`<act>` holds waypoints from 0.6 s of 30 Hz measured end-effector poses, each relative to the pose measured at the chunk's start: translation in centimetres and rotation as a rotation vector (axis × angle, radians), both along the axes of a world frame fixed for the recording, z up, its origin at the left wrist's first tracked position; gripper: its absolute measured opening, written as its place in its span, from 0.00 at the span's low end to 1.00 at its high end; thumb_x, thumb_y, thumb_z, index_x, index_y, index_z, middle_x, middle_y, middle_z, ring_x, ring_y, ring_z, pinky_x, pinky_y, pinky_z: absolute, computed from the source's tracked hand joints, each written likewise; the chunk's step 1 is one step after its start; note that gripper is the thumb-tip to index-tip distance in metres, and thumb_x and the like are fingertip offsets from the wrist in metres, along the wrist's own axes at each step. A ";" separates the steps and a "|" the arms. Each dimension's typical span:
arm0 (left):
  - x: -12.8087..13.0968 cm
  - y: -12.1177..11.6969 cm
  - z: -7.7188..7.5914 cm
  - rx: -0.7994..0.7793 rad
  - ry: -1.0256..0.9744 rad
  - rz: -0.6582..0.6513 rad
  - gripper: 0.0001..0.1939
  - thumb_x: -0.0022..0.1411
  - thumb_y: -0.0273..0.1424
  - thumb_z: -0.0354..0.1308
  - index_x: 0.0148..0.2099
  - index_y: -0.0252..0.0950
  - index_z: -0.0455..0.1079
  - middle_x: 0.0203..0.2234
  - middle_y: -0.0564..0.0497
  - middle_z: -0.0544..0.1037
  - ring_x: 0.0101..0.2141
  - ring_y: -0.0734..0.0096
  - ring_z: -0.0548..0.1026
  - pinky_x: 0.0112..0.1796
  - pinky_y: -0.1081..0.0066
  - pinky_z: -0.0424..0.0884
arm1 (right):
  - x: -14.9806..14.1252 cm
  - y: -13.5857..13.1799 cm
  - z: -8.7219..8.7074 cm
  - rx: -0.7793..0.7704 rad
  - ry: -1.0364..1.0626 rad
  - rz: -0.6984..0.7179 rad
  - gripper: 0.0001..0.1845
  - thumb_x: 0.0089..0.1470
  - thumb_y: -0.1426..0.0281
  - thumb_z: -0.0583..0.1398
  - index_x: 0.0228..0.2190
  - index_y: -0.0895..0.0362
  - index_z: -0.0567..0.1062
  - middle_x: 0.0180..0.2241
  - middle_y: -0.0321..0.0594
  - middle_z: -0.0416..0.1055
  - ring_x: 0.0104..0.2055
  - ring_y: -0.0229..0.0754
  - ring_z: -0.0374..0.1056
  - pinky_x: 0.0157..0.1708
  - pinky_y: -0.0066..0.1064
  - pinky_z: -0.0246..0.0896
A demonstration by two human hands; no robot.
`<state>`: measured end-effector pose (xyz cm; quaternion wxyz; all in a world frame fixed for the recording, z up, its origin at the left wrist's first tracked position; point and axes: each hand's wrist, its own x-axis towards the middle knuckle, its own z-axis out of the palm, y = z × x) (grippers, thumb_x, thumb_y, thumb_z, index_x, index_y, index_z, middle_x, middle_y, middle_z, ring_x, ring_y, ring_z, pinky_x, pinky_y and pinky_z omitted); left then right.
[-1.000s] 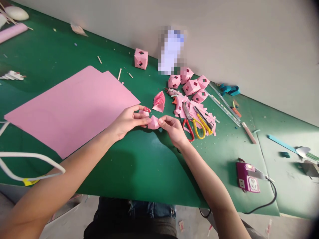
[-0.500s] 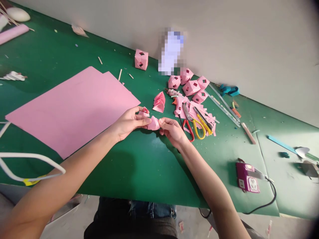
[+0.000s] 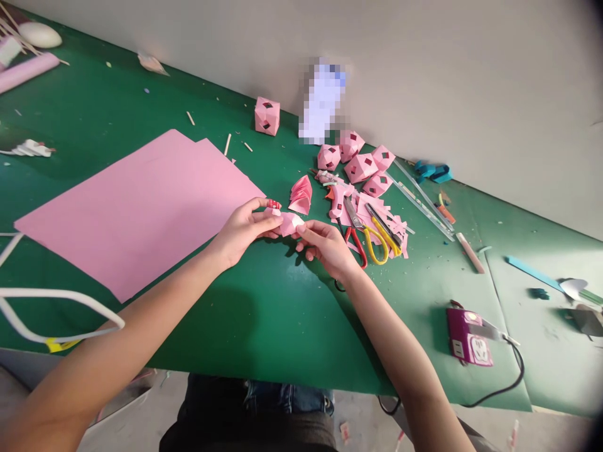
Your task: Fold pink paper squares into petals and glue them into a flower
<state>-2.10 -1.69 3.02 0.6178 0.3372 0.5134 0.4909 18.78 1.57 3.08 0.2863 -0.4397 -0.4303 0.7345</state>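
Observation:
Between my two hands is a small folded pink paper piece [image 3: 289, 224], held a little above the table. My left hand [image 3: 247, 229] pinches its left end, thumb on top; part of the paper shows by the red-wrapped fingertip. My right hand [image 3: 325, 248] pinches the right end between thumb and forefinger, its other fingers curled loosely below. Just beyond lies a stack of folded pink paper pieces [image 3: 301, 194]. Right of it are a pink glue gun [image 3: 337, 199], scissors with red and yellow handles [image 3: 375, 243], and pink paper scraps [image 3: 398, 220].
A large pink paper sheet [image 3: 136, 213] covers the table's left part. Pink paper polyhedra with cut-out holes [image 3: 361, 167] cluster near the wall, one standing apart [image 3: 267, 116]. Clear glue sticks [image 3: 421, 199] lie right. A purple power socket [image 3: 468, 336] and white tube frame [image 3: 61, 294] flank my arms.
The folded paper piece has turned slightly in my fingers, showing a lighter face on its right. My right hand's lower fingers have loosened a little. The view has shifted slightly.

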 end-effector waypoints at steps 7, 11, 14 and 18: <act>-1.5 0.3 -0.8 0.368 0.760 0.156 0.13 0.70 0.35 0.62 0.55 0.40 0.69 0.43 0.47 0.85 0.40 0.64 0.83 0.40 0.66 0.77 | 1.0 0.8 -0.1 0.042 -0.176 0.136 0.27 0.43 0.49 0.78 0.29 0.58 0.80 0.31 0.38 0.78 0.20 0.30 0.67 0.14 0.22 0.56; -2.0 0.7 -1.8 0.509 0.945 0.040 0.23 0.67 0.32 0.65 0.62 0.40 0.67 0.57 0.42 0.82 0.59 0.53 0.77 0.55 0.56 0.75 | 1.0 0.5 0.2 0.138 -0.439 0.199 0.23 0.55 0.51 0.73 0.25 0.58 0.79 0.24 0.37 0.75 0.16 0.31 0.65 0.10 0.24 0.50; -2.0 1.0 -2.7 0.532 1.047 -0.087 0.34 0.63 0.32 0.70 0.67 0.38 0.63 0.59 0.38 0.82 0.64 0.44 0.72 0.62 0.46 0.68 | 1.0 0.2 0.6 0.279 -0.642 0.220 0.24 0.62 0.53 0.68 0.23 0.57 0.78 0.21 0.36 0.74 0.14 0.33 0.65 0.12 0.25 0.51; -2.1 1.4 -3.4 0.535 1.101 -0.121 0.36 0.64 0.31 0.69 0.70 0.36 0.60 0.56 0.38 0.84 0.60 0.42 0.74 0.60 0.44 0.68 | 0.9 0.1 0.6 0.426 -0.668 0.147 0.22 0.64 0.55 0.66 0.24 0.56 0.76 0.20 0.33 0.73 0.13 0.32 0.65 0.16 0.27 0.55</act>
